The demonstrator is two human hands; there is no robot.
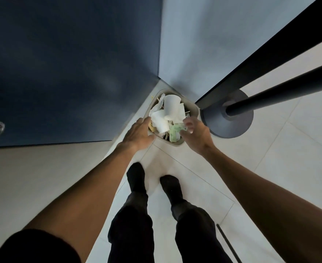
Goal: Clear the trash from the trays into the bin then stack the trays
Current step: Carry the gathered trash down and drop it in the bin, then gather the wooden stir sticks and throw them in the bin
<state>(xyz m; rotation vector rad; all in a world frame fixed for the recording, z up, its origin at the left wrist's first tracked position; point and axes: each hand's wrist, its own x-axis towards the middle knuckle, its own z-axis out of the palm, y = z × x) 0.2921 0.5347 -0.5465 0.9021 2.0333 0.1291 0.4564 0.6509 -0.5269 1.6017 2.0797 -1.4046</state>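
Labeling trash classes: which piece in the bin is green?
The green wrapper at the near edge of the bin, beside the right hand; the paper pieces around it are white.

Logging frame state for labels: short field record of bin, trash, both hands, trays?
bin: beige plastic bin, on floor in wall corner, heaped full
trash: crumpled white paper, green wrapper
left hand: at bin's left rim, fingers fairly straight
right hand: over bin's right side, blurred, grip unclear
trays: not in view
nearby: dark round pedestal base right of bin
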